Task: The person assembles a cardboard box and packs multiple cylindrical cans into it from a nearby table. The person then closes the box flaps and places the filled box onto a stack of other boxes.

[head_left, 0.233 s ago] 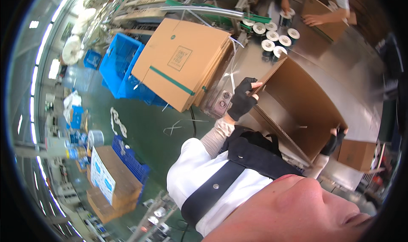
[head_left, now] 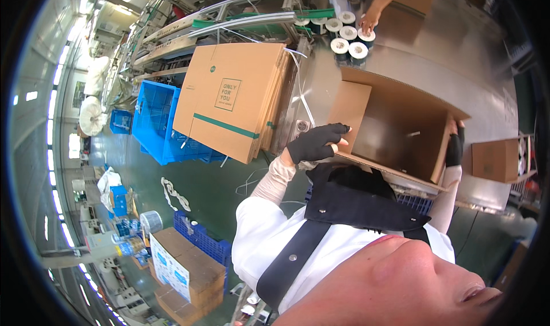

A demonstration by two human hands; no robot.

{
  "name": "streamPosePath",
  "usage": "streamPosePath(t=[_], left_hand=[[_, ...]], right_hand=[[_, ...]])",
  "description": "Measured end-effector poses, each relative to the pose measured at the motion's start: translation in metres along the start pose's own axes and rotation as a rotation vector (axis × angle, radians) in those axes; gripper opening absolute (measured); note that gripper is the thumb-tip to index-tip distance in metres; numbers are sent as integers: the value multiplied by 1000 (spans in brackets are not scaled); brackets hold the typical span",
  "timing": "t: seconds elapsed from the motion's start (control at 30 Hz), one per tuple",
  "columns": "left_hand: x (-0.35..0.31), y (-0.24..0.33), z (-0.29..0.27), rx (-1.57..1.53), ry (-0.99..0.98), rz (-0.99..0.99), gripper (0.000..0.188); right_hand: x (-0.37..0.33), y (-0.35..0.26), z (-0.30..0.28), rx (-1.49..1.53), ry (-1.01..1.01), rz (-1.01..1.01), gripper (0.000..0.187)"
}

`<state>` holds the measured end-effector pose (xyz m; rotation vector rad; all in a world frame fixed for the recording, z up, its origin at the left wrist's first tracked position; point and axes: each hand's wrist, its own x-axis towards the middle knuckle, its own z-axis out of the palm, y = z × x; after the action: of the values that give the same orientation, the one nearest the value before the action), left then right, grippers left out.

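An open cardboard box [head_left: 395,117] stands at the near side of the metal table [head_left: 458,62], just in front of the person, its mouth showing a bare brown inside; whether its whole underside rests on the tabletop cannot be told; the left hand [head_left: 318,144], in a black fingerless glove, pinches the box's near left rim between bent fingers and thumb; the right hand [head_left: 455,143], gloved alike, has its fingers bent over the rim at the right end, its thumb hidden; on the far side, white-topped spools [head_left: 348,33] stand close together, a co-worker's hand [head_left: 369,21] touching one; to the left lies a stack of flattened cartons [head_left: 229,97], with blue crates [head_left: 154,114] farther left; a smaller brown box [head_left: 494,160] sits to the right.
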<state>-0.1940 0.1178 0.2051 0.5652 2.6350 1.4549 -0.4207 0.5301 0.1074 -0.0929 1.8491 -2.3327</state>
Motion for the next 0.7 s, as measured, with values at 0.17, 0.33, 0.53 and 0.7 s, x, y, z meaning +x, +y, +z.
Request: streamPosePath(t=[0.17, 0.33, 0.53, 0.7], left_hand=[[43, 49, -5, 375, -427, -226, 56], [73, -22, 8, 688, 57, -99, 57], [64, -39, 32, 783, 474, 124, 73], [56, -46, 33, 816, 688, 221, 84]], right_hand=[[8, -5, 4, -553, -107, -26, 48], [3, -18, -5, -715, -168, -30, 36], [-48, -68, 23, -205, -24, -53, 36], [-80, -27, 8, -591, -24, -54, 51]])
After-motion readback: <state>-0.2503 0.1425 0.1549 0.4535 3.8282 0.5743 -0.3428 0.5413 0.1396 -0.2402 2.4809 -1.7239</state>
